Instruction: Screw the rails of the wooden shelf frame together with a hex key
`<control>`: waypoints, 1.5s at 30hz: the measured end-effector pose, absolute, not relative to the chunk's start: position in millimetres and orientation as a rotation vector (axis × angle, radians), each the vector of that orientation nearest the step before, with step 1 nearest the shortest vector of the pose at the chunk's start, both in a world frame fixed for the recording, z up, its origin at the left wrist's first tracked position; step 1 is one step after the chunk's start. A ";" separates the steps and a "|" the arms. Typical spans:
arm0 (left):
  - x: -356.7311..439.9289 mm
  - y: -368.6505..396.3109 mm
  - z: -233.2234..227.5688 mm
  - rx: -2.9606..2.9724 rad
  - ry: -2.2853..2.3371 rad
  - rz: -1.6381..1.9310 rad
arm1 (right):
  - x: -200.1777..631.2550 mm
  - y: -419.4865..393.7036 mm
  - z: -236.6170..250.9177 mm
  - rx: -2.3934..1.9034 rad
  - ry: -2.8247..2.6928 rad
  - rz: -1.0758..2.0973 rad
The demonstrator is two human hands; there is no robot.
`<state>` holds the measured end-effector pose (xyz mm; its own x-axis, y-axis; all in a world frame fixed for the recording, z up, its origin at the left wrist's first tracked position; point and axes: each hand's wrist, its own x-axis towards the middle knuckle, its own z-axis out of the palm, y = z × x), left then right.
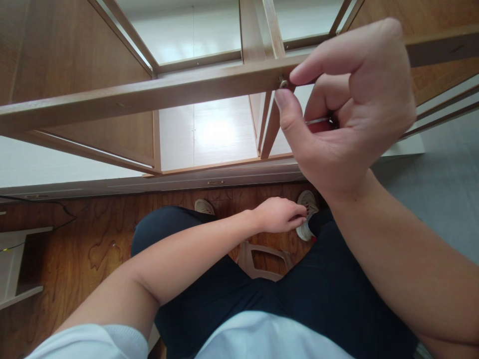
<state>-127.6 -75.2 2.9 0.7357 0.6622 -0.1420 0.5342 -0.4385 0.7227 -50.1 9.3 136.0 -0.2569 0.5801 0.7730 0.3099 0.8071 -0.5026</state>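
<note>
My right hand (348,94) is raised at the front rail of a wooden frame (168,89). Its thumb and index finger pinch at the small metal head of a screw (283,83) that sticks out of the rail. Under the curled fingers of the same hand lies a thin metal piece (318,120), mostly hidden. My left hand (280,214) hangs low in front of my knees, away from the frame. Its fingers are curled together and point to the right; whatever they may hold is hidden.
Wooden panels (86,75) and upright slats stand behind the rail. Below runs a pale cabinet front with a small handle (216,182). A plastic stool (250,257) shows between my legs on the wood floor (93,239). White furniture (15,269) and a cable stand at the left.
</note>
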 end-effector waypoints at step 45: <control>-125.8 -75.8 2.9 2.132 0.896 0.202 | -48.5 12.0 139.5 -0.661 -1.908 0.127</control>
